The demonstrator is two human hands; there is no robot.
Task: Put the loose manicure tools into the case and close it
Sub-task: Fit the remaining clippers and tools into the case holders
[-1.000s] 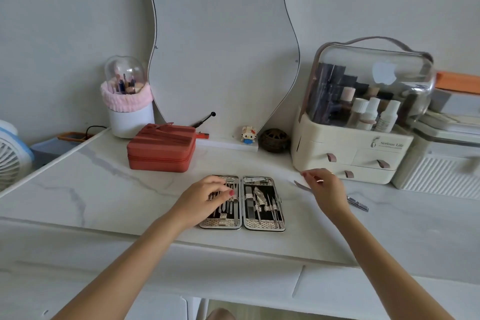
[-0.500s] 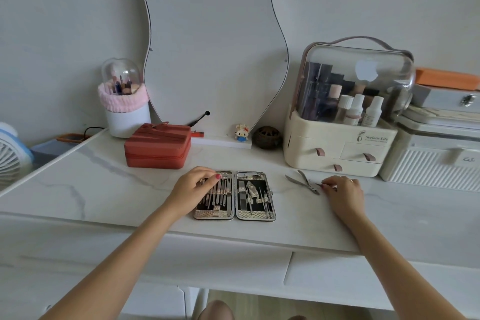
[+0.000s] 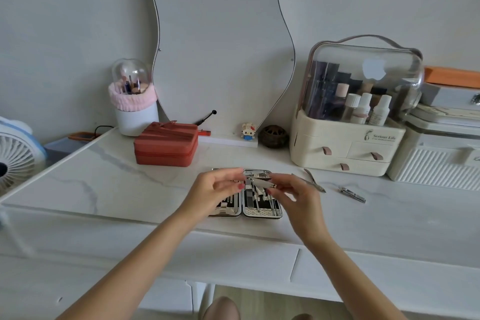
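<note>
Both hands (image 3: pixel 215 189) (image 3: pixel 296 195) grip one tool (image 3: pixel 261 183) over open case (image 3: pixel 262 212) — marble table (image 3: pixel 104 179); grey wall.

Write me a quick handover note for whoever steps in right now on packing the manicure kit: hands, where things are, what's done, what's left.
Left hand and right hand hover over the open case, together pinching a flat metal tool.
Case lies open flat on the tabletop, most slots filled.
Still loose, right of the case: nippers and nail clipper.
Done: one tool picked up, not yet seated.
Left: seat this tool, add nippers and clipper, close the case.
</note>
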